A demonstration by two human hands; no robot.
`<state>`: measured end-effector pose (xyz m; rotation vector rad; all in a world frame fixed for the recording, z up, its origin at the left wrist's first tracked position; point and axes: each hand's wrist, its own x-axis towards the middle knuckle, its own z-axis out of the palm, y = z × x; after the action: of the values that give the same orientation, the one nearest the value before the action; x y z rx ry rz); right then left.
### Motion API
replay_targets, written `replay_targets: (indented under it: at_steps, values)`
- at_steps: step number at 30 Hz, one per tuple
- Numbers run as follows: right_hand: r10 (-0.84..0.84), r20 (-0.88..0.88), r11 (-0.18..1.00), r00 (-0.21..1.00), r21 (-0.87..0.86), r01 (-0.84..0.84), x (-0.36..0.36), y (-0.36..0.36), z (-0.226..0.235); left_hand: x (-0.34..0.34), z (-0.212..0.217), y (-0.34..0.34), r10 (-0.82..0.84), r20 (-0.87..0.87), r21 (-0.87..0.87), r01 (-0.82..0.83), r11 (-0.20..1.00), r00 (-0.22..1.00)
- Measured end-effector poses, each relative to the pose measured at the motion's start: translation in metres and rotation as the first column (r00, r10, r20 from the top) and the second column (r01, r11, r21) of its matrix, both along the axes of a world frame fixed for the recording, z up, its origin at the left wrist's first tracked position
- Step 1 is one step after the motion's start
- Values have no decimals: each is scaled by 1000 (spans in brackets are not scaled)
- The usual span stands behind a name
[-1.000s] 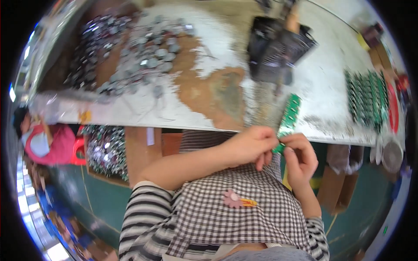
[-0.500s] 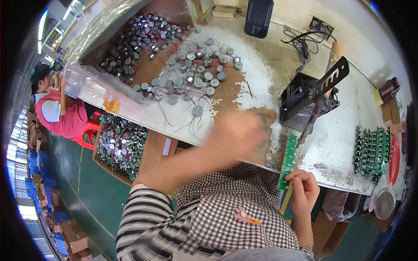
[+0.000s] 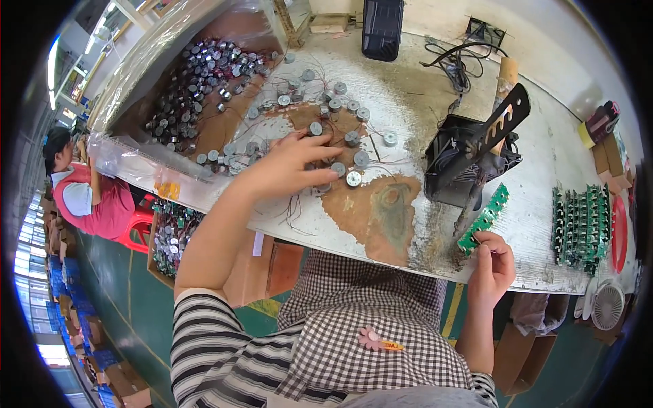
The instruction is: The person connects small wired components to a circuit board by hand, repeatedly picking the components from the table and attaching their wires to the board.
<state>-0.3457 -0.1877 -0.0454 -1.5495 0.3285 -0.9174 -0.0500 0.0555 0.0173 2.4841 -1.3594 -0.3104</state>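
Observation:
My left hand reaches across the bench with its fingers spread over a scatter of small round silver motors on thin wires. Some motors lie right at its fingertips, and others are partly hidden beneath it. My right hand pinches the near end of a green circuit board strip between thumb and fingers. The strip tilts up to the right, in front of a black fan with a dark slotted metal bar and a soldering-iron-like rod beside it.
A plastic-lined box heaped with motors stands at the left. Stacked green boards sit at the right, near a red-rimmed item and a white fan. A black tray lies at the back. A person sits far left.
My left hand has moved left and away from me, onto the motors, and its fingers have spread. My right hand has shifted slightly right and up, and the board strip now leans right.

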Motion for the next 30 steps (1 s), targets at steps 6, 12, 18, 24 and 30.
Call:
replay_targets:
  at_steps: [6,12,18,24,30]
  values:
    - [-1,10,1000,1000,-11,1,3,3,-1,75,44,-16,343,-137,-293,-369,882,929]
    - [1,9,1000,1000,11,-1,4,3,-1,127,-17,-7,94,-12,-27,-94,995,995]
    - [33,13,999,999,-5,-33,2,4,1,57,36,-16,207,349,-343,-80,936,914]
    - [25,0,1000,1000,-6,-25,2,5,4,17,25,-77,-135,527,-153,250,956,839]
    - [28,-5,999,1000,-25,-28,3,5,1,8,6,-99,-266,493,257,153,954,828]
